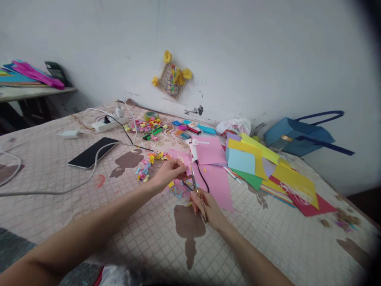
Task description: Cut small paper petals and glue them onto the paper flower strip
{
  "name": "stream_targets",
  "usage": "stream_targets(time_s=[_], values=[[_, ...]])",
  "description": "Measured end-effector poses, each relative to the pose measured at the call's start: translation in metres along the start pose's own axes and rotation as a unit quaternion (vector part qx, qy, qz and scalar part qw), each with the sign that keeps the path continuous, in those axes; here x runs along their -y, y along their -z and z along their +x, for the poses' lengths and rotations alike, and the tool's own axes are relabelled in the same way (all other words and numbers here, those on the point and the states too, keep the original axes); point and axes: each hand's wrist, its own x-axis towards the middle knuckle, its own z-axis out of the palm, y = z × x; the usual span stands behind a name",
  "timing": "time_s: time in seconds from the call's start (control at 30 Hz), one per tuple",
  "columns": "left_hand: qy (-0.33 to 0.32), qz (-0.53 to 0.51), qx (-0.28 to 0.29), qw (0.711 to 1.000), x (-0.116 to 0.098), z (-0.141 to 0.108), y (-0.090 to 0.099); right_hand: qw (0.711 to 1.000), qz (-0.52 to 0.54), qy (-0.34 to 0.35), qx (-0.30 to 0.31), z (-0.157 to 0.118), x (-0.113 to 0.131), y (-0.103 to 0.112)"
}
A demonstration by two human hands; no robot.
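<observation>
My right hand (207, 205) is wrapped round a pair of scissors (194, 182), whose blades point up and away from me. To its left, my left hand (174, 171) is closed in a pinch on a small piece of pink paper (188, 170) close to the blades. Whether the blades touch that piece I cannot tell. Just beyond the hands, a white glue gun (193, 150) lies on pink sheets (210, 151), its black cord running back toward my right hand. Small coloured paper cuttings (177, 191) are scattered beneath my hands, and a curved row of paper flowers (144, 169) lies left of them.
A phone (93, 153), a white cable (74, 190) and a power strip (110, 124) are on the left. Coloured paper sheets (247, 161) and a blue bag (297, 137) are on the right. A green cutter (152, 133) and tape roll (151, 115) sit near the wall.
</observation>
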Motion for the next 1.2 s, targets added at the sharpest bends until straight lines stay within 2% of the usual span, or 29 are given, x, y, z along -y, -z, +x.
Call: stream_targets(time_s=[0.7, 1.2], values=[[-0.019, -0.013, 0.005, 1.0, 0.0, 0.0, 0.0, 1.0, -0.025, 0.001, -0.019, -0.001, 0.0, -0.002], [-0.03, -0.015, 0.002, 0.999, 0.004, 0.0, 0.0, 0.999, -0.037, 0.006, -0.034, 0.001, -0.012, -0.002]])
